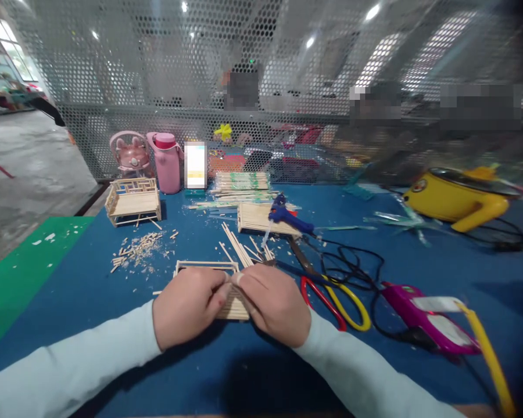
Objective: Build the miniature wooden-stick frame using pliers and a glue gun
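Low in the middle of the head view, a small wooden stick frame (234,309) lies on the blue table, with a raised rail along its far side. My left hand (186,303) is closed at its left part, thumb and fingers pressed together. From the right, my right hand (275,299) is closed too, its fingertips meeting those of my left hand above the slats. Both hands grip the frame; whether a small piece sits between the fingertips is hidden. Loose sticks (237,245) lie just beyond the hands.
Scissors (344,302) and a purple device (431,319) with black cables lie right. A blue glue gun (290,216) rests on a slatted panel (255,217). Farther left stand a stick-built bed (135,203) and a pink bottle (168,165). A yellow pot (453,197) is back right.
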Motion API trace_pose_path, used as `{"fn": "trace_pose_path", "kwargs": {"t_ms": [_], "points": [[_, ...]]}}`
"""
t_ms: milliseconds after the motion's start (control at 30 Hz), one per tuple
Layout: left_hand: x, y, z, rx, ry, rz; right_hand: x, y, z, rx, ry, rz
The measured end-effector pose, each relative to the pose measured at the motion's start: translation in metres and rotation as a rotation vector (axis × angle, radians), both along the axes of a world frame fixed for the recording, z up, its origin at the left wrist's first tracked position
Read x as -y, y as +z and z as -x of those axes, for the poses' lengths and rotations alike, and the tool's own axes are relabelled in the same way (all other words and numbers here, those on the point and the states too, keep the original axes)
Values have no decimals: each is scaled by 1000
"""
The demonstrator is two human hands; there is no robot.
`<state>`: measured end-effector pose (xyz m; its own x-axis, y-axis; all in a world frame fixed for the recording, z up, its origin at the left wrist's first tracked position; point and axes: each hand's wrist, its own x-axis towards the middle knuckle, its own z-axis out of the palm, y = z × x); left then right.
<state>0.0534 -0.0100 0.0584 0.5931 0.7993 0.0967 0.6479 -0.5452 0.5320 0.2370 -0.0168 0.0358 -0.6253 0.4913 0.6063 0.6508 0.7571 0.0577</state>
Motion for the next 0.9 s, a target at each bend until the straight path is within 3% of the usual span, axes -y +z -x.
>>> {"fn": "trace_pose_path", "kwargs": {"t_ms": [233, 300, 367, 467, 567, 700, 800, 900], "points": [[-4, 0, 2, 35, 5, -68, 1, 11, -4, -83, -16, 13], [-7, 2, 3, 69, 68, -77, 3, 15, -17, -160, -188, 38], [-11, 4, 5, 99, 121, -69, 6, 14, -34, -146, -456, 141], [-17, 4, 7, 125, 155, -57, 11, 3, -56, 128, -683, 448], [-21, 2, 6, 149, 159, -74, 15, -9, -61, 241, -697, 596], [-25, 0, 5, 212, 131, -166, 16, -15, -52, 240, -696, 566], [-26, 2, 7, 263, 82, -203, 17, -13, -50, 220, -727, 541], [-28, 3, 9, 296, 73, -214, 23, 1, -57, 98, -727, 534]]}}
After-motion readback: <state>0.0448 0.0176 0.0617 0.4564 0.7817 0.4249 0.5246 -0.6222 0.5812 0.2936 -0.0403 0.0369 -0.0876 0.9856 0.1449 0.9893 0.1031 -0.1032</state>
